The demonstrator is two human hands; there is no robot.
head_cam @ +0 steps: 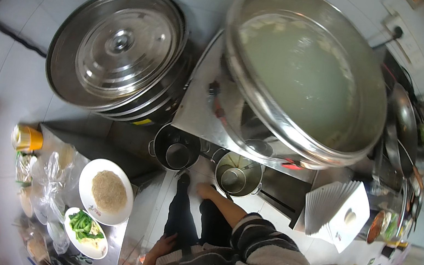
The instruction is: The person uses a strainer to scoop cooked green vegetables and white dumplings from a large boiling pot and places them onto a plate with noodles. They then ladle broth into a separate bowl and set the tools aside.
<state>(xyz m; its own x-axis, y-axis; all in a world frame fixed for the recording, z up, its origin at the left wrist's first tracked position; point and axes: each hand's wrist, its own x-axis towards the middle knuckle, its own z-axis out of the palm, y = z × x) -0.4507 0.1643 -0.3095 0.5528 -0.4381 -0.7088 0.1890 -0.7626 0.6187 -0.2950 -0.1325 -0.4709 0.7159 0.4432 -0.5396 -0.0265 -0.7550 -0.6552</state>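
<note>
My left hand [165, 245] rests against my dark-trousered thigh, with nothing visible in it. Low in front of me is my right hand [207, 191], blurred; its fingers do not show clearly, so what it may hold is uncertain. Just right of it a metal pot [259, 176] stands on the floor, containing a smaller round metal vessel [233, 180]. Another floor pot [160, 141], dark inside, is farther left and also has a round vessel [177, 155] in it. Above both, a big steel cooking vat [243, 68] is filled with cloudy, pale green liquid [299, 79].
At upper left stands a large lidded pot [125, 52]. The left counter [114, 248] bears a plate of noodles [109, 192], a plate of greens [85, 225] and plastic bags [51, 177]. White dishes [332, 214] are stacked at right; a wok [403, 117] lies beyond the vat.
</note>
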